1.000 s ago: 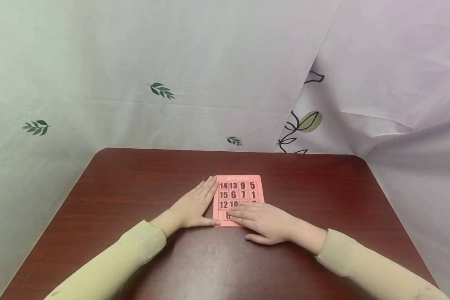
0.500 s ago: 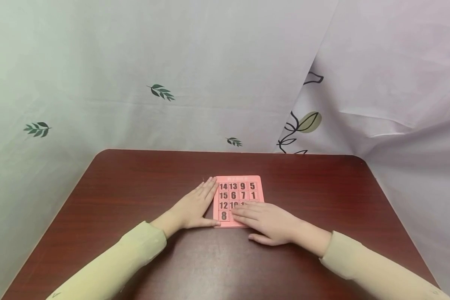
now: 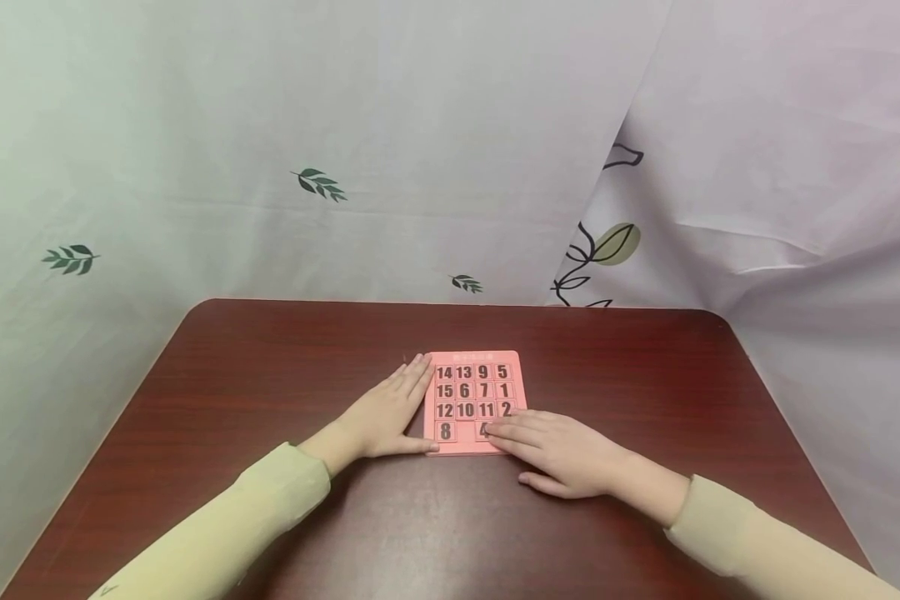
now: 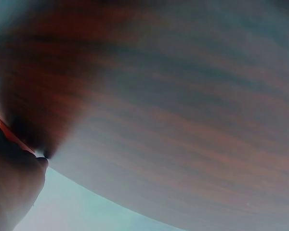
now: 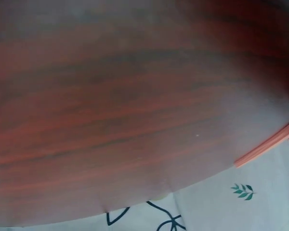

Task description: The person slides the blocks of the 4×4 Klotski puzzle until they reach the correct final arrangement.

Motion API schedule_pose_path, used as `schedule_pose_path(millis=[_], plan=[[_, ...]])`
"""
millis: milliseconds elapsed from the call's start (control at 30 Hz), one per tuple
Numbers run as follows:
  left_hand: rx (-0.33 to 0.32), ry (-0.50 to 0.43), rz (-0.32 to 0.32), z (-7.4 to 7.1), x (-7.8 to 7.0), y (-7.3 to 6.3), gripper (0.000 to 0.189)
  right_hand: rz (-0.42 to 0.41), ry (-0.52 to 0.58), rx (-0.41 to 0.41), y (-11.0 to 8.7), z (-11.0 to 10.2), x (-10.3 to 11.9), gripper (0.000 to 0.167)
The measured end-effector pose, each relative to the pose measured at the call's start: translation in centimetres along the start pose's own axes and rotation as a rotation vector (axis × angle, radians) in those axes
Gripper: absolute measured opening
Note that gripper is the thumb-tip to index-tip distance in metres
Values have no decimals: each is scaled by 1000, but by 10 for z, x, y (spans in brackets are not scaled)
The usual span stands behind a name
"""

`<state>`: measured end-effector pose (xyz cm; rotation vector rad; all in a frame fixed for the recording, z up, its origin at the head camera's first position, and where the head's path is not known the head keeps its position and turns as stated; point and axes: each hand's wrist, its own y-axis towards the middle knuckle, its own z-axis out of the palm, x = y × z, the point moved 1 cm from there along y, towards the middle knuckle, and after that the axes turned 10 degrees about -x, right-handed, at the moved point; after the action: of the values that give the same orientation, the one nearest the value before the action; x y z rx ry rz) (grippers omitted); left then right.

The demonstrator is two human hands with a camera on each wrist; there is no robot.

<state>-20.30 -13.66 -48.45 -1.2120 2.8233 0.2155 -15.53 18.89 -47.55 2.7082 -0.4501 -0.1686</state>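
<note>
When sliding tiles in the pink sliding number puzzle (image 3: 476,357), best to brace the frame from one side and push from the other. Lies flat between the hands, just right of the left hand (image 3: 386,417) and partly under the right hand (image 3: 562,454). Left: unclenched, grasping nothing, fingers straight along the adjoining edge, thumb stretched to the near corner. Right: likewise unclenched, straight fingers lapping over the edge of the 4 tile (image 3: 482,432) and part of the 2 tile (image 3: 506,409); cannot tell how firmly pressed. For a clean slide, press lightly and push straight along the row, avoiding a likely jam against the 11 tile (image 3: 486,410) just beyond the fingertips. Room for travel: one vacant slot (image 3: 466,432) left of the right fingertips, then the 8 tile (image 3: 446,431) near the left thumb. In the way: chiefly the right fingers, hiding the corner cell beneath. Around and under both hands, dark red wood-grain table (image 3: 607,358); well beyond the fingertips, pale leaf-print curtain (image 3: 420,125). Behind the wrists, left cuff (image 3: 307,471) and right cuff (image 3: 697,517), apart from the tiles.
</note>
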Motion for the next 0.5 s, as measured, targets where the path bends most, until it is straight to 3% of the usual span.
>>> schedule_pose_path(millis=[333,500], plan=[[-2,-6,-1,0,1,-1,119,-50,20,15,27,10,4,65],[0,-2,2,-1,1,-1,118,-39,27,16,26,6,3,64]])
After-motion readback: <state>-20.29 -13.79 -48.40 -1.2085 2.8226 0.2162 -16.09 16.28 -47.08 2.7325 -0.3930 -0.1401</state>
